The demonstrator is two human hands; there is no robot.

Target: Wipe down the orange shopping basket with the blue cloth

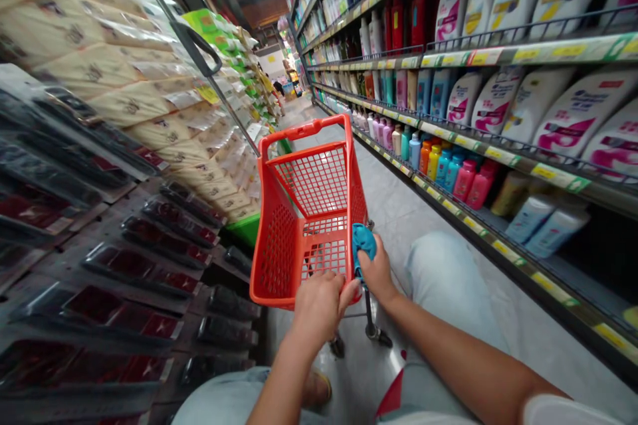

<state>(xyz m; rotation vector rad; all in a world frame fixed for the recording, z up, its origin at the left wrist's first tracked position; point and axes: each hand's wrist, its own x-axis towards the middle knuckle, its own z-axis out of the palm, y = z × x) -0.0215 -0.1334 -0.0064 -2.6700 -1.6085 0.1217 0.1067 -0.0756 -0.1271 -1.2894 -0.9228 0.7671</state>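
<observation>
A red plastic shopping cart (260, 246) stands on the floor right before my knees, its basket holding nothing that I can see. My left hand (321, 305) is closed over the near rim of the basket, fingers reaching inside and thumb toward the right corner. At the right side of the basket, my right hand (376, 272) presses a crumpled blue cloth (363, 239) against the outer wall. Part of the cloth is hidden behind my fingers. Below the basket, dark caster wheels (376, 337) touch the floor.
Shelves (498, 149) full of shampoo bottles (563, 113) line the right side. On the left rise stacked tissue packs (134, 80) and dark packaged goods (144, 265). A metal pole with a black loop handle (199, 53) slants behind the cart. Tiled floor (389, 192) runs along the aisle.
</observation>
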